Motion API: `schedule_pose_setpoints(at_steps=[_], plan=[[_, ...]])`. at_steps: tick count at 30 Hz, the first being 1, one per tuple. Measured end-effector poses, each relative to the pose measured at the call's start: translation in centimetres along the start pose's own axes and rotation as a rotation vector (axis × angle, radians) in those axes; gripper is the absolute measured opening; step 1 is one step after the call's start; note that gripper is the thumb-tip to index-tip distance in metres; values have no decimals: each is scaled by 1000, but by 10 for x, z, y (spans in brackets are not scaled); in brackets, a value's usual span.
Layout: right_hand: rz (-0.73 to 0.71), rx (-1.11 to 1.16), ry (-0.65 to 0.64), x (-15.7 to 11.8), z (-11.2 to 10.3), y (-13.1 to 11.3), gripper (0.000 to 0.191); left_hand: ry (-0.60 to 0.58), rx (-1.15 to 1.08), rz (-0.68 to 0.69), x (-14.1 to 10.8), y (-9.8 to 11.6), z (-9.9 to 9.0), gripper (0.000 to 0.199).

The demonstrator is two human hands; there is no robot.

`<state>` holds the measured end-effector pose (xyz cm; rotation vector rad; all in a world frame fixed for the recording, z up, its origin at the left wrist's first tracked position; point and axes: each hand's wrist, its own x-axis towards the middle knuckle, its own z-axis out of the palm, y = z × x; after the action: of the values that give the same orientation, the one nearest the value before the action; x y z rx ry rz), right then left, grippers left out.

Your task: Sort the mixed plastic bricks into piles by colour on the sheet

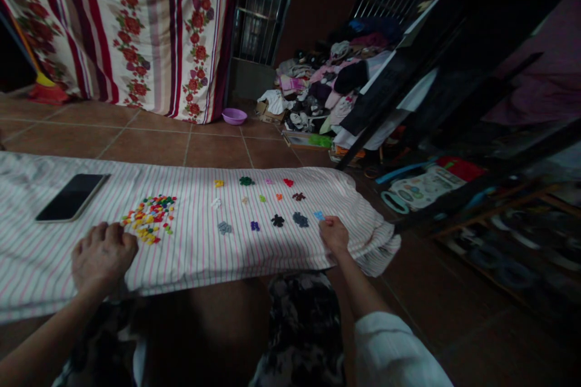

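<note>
Right hand [334,234] just beside light-blue pieces [319,215]

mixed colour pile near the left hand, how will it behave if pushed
The mixed pile would probably scatter, since its small pieces lie loosely spread. Each piece is likely light, being so small. The striped cloth beneath looks soft, so far rolling seems unlikely.

The right hand [334,233] touches light-blue pieces [318,216] on the striped cloth [195,230]
</note>
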<state>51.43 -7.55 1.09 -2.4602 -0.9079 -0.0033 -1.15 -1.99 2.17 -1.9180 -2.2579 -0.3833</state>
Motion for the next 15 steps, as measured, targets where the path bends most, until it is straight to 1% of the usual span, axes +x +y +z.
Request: schedule_pose_setpoints(at_steps=[2,4,7,10,12,15], plan=[[-21,-20,0,2,6,1,28,-20,24,30,0,0,-2,41],[-28,-14,20,2,12,3,28,-33,33,21,0,0,-4,40],[-40,24,88,-1,21,9,29,-41,36,22,0,0,-5,38],[-57,75,164,-4,27,16,29,-24,23,25,1,-1,-3,39],[-112,96,163,-5,30,21,27,-18,14,19,1,-2,-1,38],[-234,98,128,-5,34,27,26,-17,2,5,1,-1,1,37]])
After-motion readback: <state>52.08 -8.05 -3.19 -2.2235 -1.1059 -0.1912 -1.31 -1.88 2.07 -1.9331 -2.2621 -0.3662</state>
